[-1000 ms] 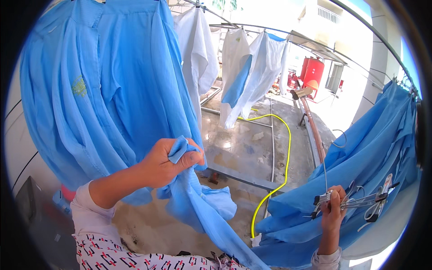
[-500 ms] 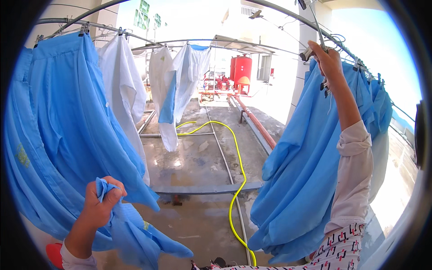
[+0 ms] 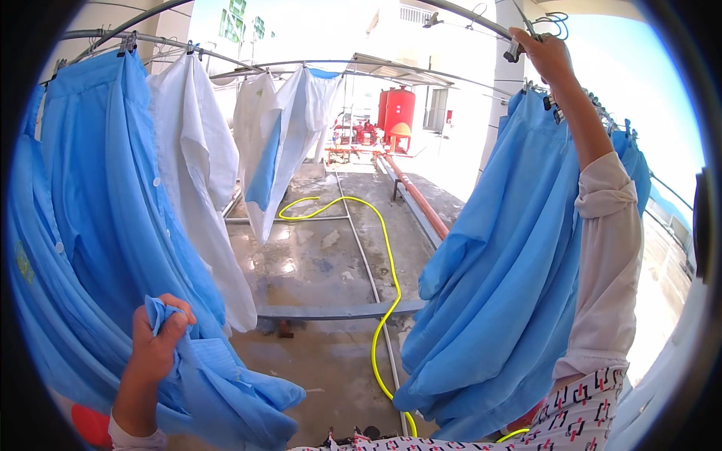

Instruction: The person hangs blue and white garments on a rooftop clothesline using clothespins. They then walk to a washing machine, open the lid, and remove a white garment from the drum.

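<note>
My left hand (image 3: 162, 338) is closed in a fist round the bunched end of a light blue garment (image 3: 218, 376), whose rest hangs loose below. Raised at the upper right, my right hand (image 3: 549, 59) grips a metal clip hanger (image 3: 514, 51) close to the overhead rail (image 3: 470, 16). Dark clips show on either side of the fingers; the hanger's hook is partly hidden. Just beneath that hand, a row of blue garments (image 3: 496, 248) hangs from clips. Blue trousers or coats (image 3: 98, 180) hang close behind my left hand.
White garments (image 3: 197, 150) hang beyond the blue ones on the left, with more (image 3: 289, 135) further back. A yellow hose (image 3: 387, 263) snakes over the wet concrete floor (image 3: 301, 263). A low grey bar (image 3: 338, 310) crosses the floor. Red tanks (image 3: 397, 113) and pipes stand far off.
My right hand has risen slightly with the clip hanger, closer to the rail. My left hand has shifted a little left, still holding the blue garment. The view has moved slightly.
</note>
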